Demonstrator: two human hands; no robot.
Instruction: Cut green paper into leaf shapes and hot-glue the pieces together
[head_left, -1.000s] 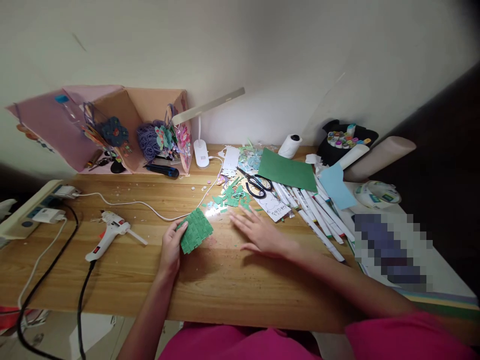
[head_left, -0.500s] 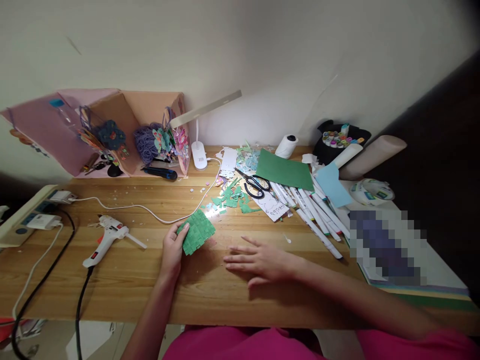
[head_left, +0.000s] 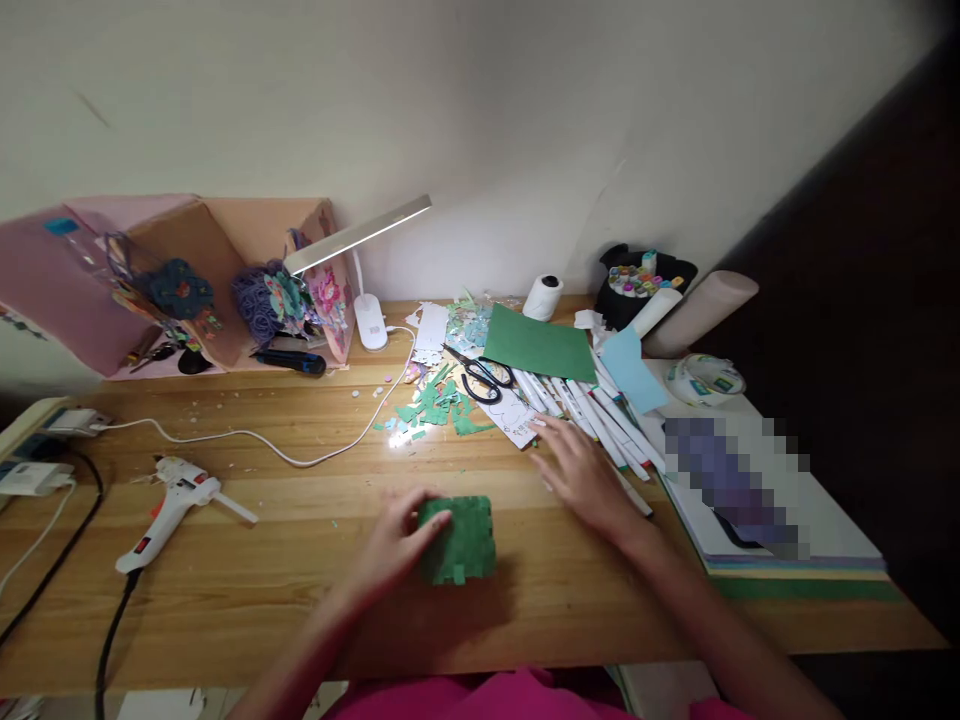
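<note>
A green woven paper square (head_left: 469,540) is held by its left edge between the thumb and fingers of my left hand (head_left: 409,535), low over the wooden desk. My right hand (head_left: 577,470) has its fingers spread, with nothing visible in it. Its fingertips are near a small white card with line drawings (head_left: 511,415) and the row of white markers (head_left: 592,410). Black scissors (head_left: 487,378) lie beyond it, beside green paper scraps (head_left: 435,400) and a green sheet (head_left: 538,343).
At left lie a white glue gun (head_left: 169,505), its black cord and a power strip (head_left: 30,425). Behind are a pink cardboard box (head_left: 262,225) and a lamp (head_left: 371,320). Right of the markers are a light blue paper (head_left: 634,370), tape rolls (head_left: 705,380) and stacked paper (head_left: 817,500).
My left hand has brought the green woven square rightward and nearer my body. My right hand has moved forward and right, toward the card and markers. The view has shifted slightly right.
</note>
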